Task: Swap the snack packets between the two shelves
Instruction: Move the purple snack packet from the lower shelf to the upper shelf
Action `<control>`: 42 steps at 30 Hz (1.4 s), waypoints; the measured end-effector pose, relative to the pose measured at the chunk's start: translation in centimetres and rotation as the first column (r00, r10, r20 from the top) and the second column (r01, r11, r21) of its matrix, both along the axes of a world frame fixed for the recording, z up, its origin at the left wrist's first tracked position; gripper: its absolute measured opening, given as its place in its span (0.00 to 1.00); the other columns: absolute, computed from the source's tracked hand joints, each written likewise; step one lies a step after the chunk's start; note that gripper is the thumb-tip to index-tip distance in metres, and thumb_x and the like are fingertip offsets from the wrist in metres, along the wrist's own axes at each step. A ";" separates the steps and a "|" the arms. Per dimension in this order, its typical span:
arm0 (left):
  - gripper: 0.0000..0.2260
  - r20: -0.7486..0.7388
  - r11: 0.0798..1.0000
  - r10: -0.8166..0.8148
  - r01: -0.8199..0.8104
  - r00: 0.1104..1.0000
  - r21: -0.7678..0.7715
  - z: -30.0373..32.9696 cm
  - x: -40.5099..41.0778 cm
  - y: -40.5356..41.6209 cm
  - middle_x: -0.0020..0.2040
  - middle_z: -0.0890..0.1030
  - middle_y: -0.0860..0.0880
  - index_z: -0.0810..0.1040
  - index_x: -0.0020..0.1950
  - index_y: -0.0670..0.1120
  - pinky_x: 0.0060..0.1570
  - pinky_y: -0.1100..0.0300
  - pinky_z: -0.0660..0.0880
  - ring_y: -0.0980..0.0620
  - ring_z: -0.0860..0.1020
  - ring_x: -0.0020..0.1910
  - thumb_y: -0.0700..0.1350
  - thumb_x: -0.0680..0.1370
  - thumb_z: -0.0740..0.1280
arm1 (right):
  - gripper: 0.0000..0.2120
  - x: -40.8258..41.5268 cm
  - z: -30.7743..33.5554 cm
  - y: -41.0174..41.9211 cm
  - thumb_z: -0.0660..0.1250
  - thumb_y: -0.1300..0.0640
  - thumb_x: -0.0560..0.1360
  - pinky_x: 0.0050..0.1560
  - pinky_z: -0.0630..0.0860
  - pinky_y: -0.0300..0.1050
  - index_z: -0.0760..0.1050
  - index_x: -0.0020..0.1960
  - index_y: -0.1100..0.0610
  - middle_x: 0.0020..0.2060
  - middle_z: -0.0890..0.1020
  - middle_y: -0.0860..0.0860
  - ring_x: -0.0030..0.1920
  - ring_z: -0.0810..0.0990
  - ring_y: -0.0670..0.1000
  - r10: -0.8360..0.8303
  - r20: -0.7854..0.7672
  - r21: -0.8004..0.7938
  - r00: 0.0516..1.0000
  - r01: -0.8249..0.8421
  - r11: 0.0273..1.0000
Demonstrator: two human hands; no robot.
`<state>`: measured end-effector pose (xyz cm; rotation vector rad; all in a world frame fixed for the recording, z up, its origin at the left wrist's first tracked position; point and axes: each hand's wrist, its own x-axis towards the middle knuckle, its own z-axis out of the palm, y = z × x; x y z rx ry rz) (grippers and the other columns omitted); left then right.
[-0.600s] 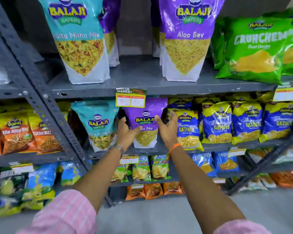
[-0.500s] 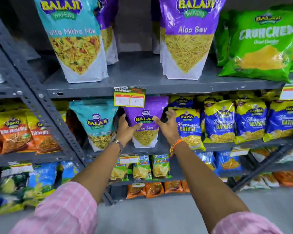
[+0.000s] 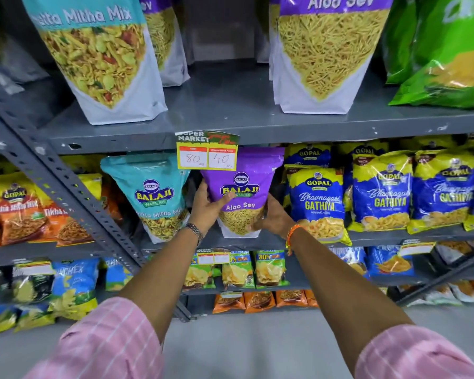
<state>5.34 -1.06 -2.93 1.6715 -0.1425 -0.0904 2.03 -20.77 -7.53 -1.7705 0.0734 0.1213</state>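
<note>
A small purple Aloo Sev packet (image 3: 244,184) stands on the middle shelf (image 3: 394,235), just under a yellow price tag (image 3: 207,157). My left hand (image 3: 207,207) grips its left side, thumb across the front. My right hand (image 3: 275,217) holds its lower right edge. A small teal Khatta Mitha Mix packet (image 3: 155,192) stands beside it on the left. On the upper shelf (image 3: 230,105) stand a large teal Khatta Mitha Mix packet (image 3: 93,56) and a large purple Aloo Sev packet (image 3: 326,50), with a wide gap between them.
Blue and yellow Gathiya packets (image 3: 381,192) fill the middle shelf to the right, orange packets (image 3: 19,209) the left bay. Green Crunchem bags (image 3: 446,56) lie at upper right. A slanted grey shelf upright (image 3: 52,170) crosses the left side. Lower shelves hold several small packets.
Both hands reached in from open and closed on the small purple Aloo Sev packet. My head moved closer to the shelves.
</note>
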 end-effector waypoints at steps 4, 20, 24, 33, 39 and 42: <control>0.20 0.019 0.999 0.013 -0.012 1.000 -0.038 -0.5 -0.6 0.5 0.58 0.84 0.50 0.73 0.67 0.47 0.56 0.58 0.82 0.62 0.84 0.52 0.36 0.77 0.71 | 0.48 -0.4 -1.2 0.7 0.85 0.61 0.52 0.62 0.80 0.56 0.69 0.69 0.59 0.61 0.82 0.58 0.63 0.82 0.53 -0.044 0.013 0.013 0.999 0.044 0.999; 0.18 0.005 0.985 0.020 -0.019 1.000 -0.169 1.6 -16.5 2.9 0.57 0.87 0.52 0.78 0.63 0.50 0.52 0.54 0.83 0.50 0.86 0.57 0.41 0.75 0.73 | 0.38 -15.7 1.3 2.8 0.79 0.73 0.52 0.52 0.82 0.42 0.78 0.56 0.47 0.51 0.87 0.45 0.57 0.84 0.49 -0.135 0.061 -0.092 0.989 0.140 0.986; 0.16 0.124 0.986 0.004 0.016 0.992 -0.164 6.7 -17.4 3.6 0.53 0.88 0.51 0.79 0.61 0.47 0.43 0.61 0.83 0.53 0.87 0.50 0.40 0.73 0.74 | 0.38 -17.9 7.1 3.1 0.83 0.67 0.51 0.56 0.83 0.53 0.79 0.56 0.44 0.52 0.87 0.47 0.56 0.85 0.50 -0.112 0.119 -0.086 0.987 0.122 0.989; 0.16 0.491 0.977 0.102 0.006 0.865 -0.213 23.3 -13.3 3.6 0.53 0.88 0.53 0.80 0.59 0.54 0.50 0.53 0.84 0.54 0.86 0.50 0.48 0.73 0.77 | 0.37 -16.1 24.8 3.4 0.83 0.69 0.56 0.49 0.82 0.41 0.74 0.61 0.53 0.51 0.88 0.45 0.52 0.86 0.46 -0.063 0.413 -0.070 0.908 0.100 0.993; 0.23 0.602 0.986 0.152 -0.075 0.784 -0.151 32.1 -7.6 3.7 0.57 0.87 0.52 0.78 0.61 0.54 0.59 0.41 0.80 0.48 0.85 0.56 0.60 0.70 0.75 | 0.37 -10.4 32.4 3.3 0.78 0.75 0.61 0.47 0.80 0.34 0.69 0.66 0.62 0.51 0.85 0.51 0.49 0.84 0.44 -0.058 0.530 -0.043 0.846 0.095 0.995; 0.21 0.625 0.991 0.136 -0.118 0.769 -0.070 34.1 -5.4 3.1 0.55 0.87 0.53 0.78 0.61 0.54 0.58 0.43 0.80 0.48 0.85 0.54 0.61 0.71 0.72 | 0.34 -7.7 33.6 3.6 0.78 0.74 0.62 0.47 0.81 0.34 0.68 0.65 0.65 0.51 0.84 0.54 0.47 0.84 0.41 -0.095 0.547 -0.024 0.832 0.129 0.991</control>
